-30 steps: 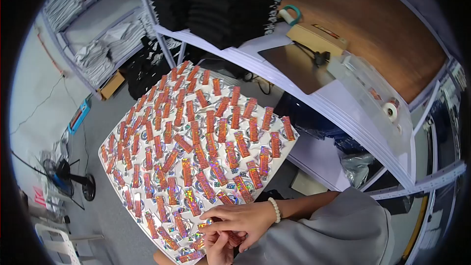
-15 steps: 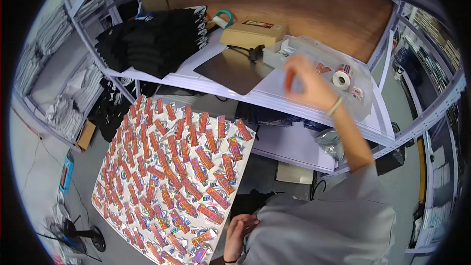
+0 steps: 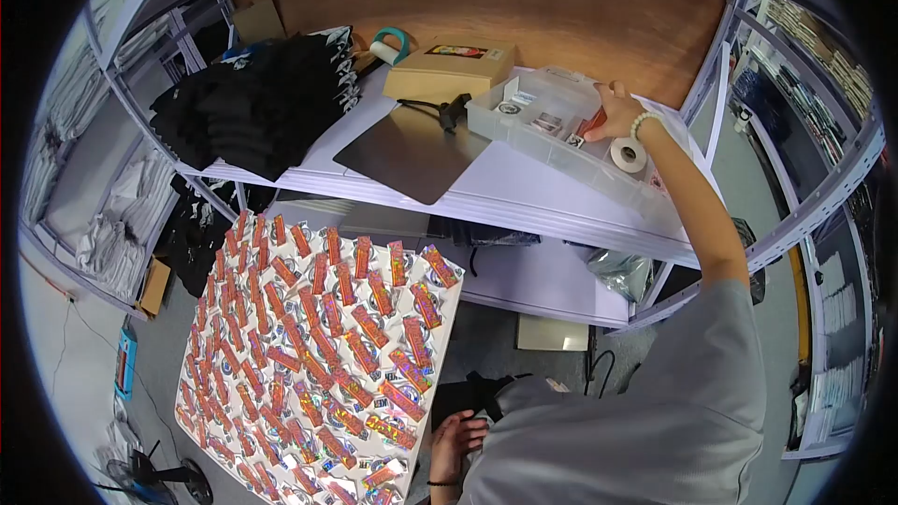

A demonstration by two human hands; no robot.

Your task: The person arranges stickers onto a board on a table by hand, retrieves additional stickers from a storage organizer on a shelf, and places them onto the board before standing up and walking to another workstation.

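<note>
My right hand [image 3: 619, 116] reaches into a clear plastic compartment box [image 3: 552, 151] on the shelf. Its fingers are closed around a small red piece [image 3: 591, 122], which looks like a stack of labels, low inside the box. Close by that hand stands a white roll of stickers [image 3: 628, 155]. Several small printed stickers [image 3: 546, 122] lie in the other compartments. Down by my body, my left hand [image 3: 456, 436] rests palm up beside the board edge, fingers loosely curled and slightly apart, with nothing visible in it. White board [image 3: 447, 304] carries many stickers with shiny red labels [image 3: 360, 355].
On the shelf are a pile of folded black garments [image 3: 253, 103], a cardboard box [image 3: 454, 70], a dark flat sheet [image 3: 412, 150], a black clamp-like object [image 3: 455, 114] and a teal tape roll [image 3: 400, 42]. A fan [image 3: 168, 477] stands on the floor at lower left. Metal shelf posts [image 3: 131, 108] rise at both sides.
My right hand has gone from the air above the shelf's front edge, carrying the red piece, down into the clear box. The view has shifted slightly. My left hand stays by my body.
</note>
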